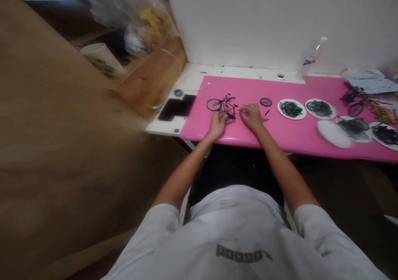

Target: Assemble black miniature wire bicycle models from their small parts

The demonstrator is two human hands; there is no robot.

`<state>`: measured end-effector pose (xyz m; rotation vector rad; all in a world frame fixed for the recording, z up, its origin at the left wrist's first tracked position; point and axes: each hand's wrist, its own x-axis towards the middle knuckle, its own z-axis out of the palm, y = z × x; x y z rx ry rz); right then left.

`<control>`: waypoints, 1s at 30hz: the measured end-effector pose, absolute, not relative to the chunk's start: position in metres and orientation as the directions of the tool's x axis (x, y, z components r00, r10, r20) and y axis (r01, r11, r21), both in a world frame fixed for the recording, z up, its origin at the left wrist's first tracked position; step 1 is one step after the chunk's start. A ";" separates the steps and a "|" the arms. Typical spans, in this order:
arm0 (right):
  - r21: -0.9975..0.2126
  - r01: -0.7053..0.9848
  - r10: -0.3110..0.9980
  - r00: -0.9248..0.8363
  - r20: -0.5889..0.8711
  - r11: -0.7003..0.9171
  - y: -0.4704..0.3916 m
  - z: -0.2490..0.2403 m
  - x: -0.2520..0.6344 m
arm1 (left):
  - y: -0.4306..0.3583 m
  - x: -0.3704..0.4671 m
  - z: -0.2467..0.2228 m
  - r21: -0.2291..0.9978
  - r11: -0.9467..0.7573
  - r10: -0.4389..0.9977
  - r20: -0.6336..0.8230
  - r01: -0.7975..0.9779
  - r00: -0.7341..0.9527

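A black miniature bicycle (pixel 230 107), with one wheel (pixel 214 104) on its left end, is held just above the pink table cover. My left hand (pixel 218 124) grips it from below at the lower frame, fingers closed. Close to the frame's right end, my right hand (pixel 251 115) has thumb and finger pinched together; what lies between them is too small to make out. A loose black wheel (pixel 265 102) rests beyond the right hand. Beside that hand lie small dark tool-like pieces (pixel 265 115).
White plates (pixel 291 118) of black parts stand along the right, with a blurred white plate (pixel 334 134) nearer the front edge. Another miniature bicycle (pixel 355 107) stands at far right. Dark phone-like slabs (pixel 177 108) lie left; a clear bottle (pixel 311 58) stands by the wall.
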<state>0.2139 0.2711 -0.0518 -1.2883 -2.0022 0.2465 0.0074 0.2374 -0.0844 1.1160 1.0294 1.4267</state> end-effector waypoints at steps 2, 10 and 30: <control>-0.537 0.699 0.855 -0.214 0.472 0.472 0.270 -0.052 0.215 | 0.237 0.007 -0.085 0.970 -0.137 0.990 0.129 -0.199 -0.051; -0.512 0.731 0.861 -0.206 0.464 0.451 0.270 -0.054 0.213 | 0.238 0.006 -0.087 0.967 -0.162 0.986 0.151 -0.197 -0.067; -0.513 0.709 0.858 -0.265 0.441 0.483 0.269 -0.054 0.211 | 0.236 0.010 -0.083 0.968 -0.144 0.989 0.136 -0.203 -0.053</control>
